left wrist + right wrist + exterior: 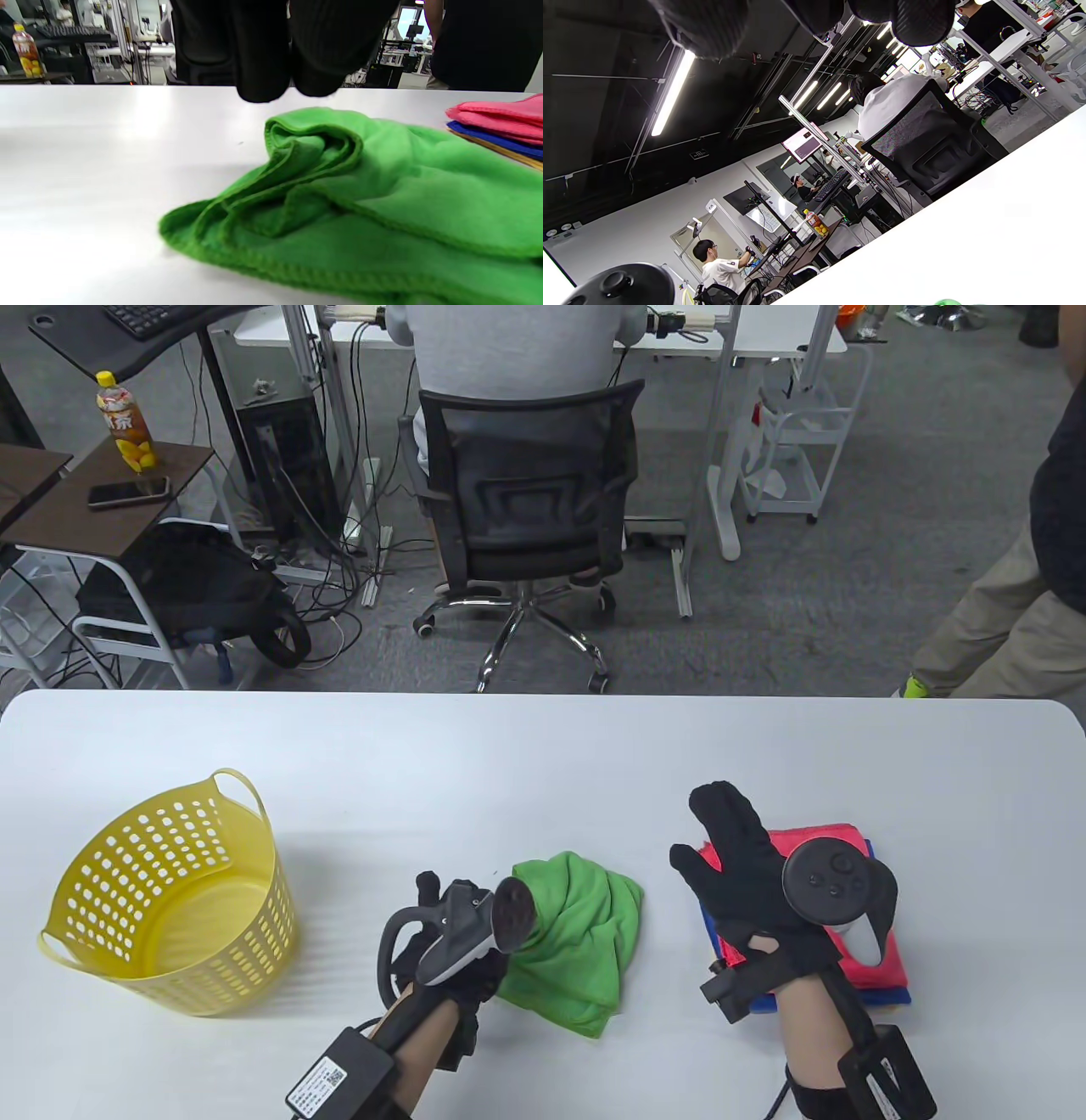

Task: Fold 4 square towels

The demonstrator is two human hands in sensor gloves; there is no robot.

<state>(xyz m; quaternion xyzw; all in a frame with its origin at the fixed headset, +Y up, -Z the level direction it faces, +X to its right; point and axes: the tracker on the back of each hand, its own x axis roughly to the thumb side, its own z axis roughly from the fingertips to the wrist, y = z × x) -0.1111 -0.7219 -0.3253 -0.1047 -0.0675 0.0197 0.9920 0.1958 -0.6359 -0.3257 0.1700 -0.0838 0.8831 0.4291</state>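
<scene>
Towels are the whole business here, and the one in hand is the green towel (585,937), lying crumpled on the white table (509,763) just left of the folded stack (857,976) — a red towel (819,838) on top, a blue one (492,137) beneath it, and a thin yellowish edge under that in the left wrist view. That makes three done, by my reckoning, and the green one the last. The left hand (445,946) sits at the green towel's left edge; its fingers are hidden under the tracker in the table view, and the left wrist view shows only dark fingertips (263,80) hanging above the cloth, so I cannot tell whether they pinch it or merely hover. The right hand (738,865) lies over the stack with its fingers straight and a little spread, holding nothing. A yellow basket (85,891) stands well to the left of the green towel. To do this step well, I would first spread the bundle flat on the bare table beyond it: find two neighbouring corners, one per hand, and draw them apart until the hemmed edge runs straight. Fold only once the cloth lies smooth — matching corner to corner, then pressing the crease with flat fingers, so it stacks as neatly as the others.
</scene>
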